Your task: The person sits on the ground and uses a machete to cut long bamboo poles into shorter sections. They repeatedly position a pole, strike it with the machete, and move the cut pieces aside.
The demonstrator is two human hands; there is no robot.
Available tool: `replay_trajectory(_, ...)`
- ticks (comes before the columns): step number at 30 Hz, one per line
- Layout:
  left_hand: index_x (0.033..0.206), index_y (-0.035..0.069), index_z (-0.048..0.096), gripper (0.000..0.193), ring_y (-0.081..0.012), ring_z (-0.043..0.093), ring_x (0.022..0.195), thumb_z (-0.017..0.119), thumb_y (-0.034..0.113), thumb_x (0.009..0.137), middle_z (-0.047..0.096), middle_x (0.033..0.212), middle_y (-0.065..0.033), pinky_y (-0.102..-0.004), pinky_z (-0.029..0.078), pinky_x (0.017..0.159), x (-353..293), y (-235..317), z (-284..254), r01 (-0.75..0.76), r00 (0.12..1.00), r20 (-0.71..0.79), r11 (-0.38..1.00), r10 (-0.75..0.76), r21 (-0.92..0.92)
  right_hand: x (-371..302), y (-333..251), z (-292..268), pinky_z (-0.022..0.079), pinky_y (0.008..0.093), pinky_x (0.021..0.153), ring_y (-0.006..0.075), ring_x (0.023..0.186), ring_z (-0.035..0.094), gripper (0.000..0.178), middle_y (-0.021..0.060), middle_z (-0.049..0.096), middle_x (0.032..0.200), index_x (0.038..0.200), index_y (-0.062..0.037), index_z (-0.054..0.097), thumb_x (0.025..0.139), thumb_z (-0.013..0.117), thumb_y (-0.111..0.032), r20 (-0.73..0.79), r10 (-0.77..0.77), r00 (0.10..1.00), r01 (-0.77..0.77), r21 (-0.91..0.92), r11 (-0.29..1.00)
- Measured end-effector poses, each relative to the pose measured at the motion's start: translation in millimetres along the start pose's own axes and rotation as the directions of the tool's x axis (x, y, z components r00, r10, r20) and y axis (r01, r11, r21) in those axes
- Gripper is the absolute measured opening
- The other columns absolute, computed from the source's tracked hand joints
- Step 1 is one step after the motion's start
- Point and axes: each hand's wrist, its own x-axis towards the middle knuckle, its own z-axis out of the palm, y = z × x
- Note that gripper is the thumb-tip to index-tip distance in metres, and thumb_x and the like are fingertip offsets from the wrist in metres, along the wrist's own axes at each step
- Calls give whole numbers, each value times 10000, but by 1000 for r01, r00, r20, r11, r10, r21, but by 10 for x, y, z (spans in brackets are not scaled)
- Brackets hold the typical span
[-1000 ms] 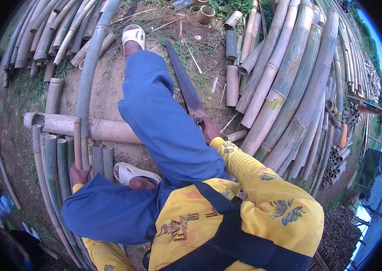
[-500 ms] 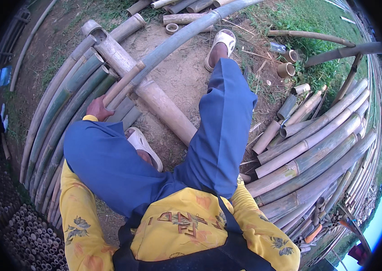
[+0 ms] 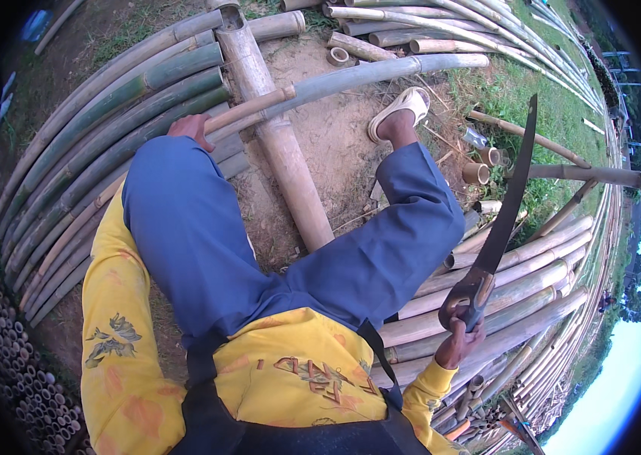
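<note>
My right hand [image 3: 458, 343] is closed round the handle of a handsaw [image 3: 508, 205], whose long dark curved blade points up and away at the right. My left hand [image 3: 191, 130] is closed at the near end of a short brown bamboo stick [image 3: 252, 108]. The stick lies along a long grey-green bamboo pole [image 3: 381, 74], which slants off to the right. Both cross over a thick bamboo log [image 3: 290, 171] on the ground; the left fingers are partly hidden, so I cannot tell whether they also touch the pole.
Long bamboo poles [image 3: 108, 121] lie beside my left leg. More poles [image 3: 510, 303] are piled at the right, near a propped bamboo frame [image 3: 593, 176]. Cut bamboo rings [image 3: 476, 174] and a plastic bottle [image 3: 473, 137] lie on the ground. Stacked bamboo ends [image 3: 21, 364] fill the lower left.
My right hand has come into view at the right with the handsaw raised. The view has turned, and my left hand keeps its hold on the bamboo stick.
</note>
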Motion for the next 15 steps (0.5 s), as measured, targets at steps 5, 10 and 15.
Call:
replay_trajectory(5,1401,47,584,837,-421,657,1143,863,350,672,698,1201,-250,-499,501,1029,67,133,-18,-3,999,52,999,1,43,502,-597,769,475,310,778,171,818,592,251,113,621,870,980,39,616,831,685,-150,297,-338,893,283,214,935)
replay_trajectory(10,1368,60,612,794,-419,663,1125,854,351,670,708,1171,-242,-502,505,1021,7,77,-8,21,999,31,999,-23,48,779,-303,1918,482,264,686,117,705,590,160,35,664,784,977,17,667,902,772,-78,358,-386,850,356,148,923)
replay_trajectory(15,1356,63,622,782,-426,667,1096,843,325,652,715,1122,-251,-512,510,995,0,48,26,31,999,26,999,-32,34,756,48,2445,495,274,662,120,658,593,180,67,667,764,969,3,674,885,796,-99,528,-314,789,267,165,949)
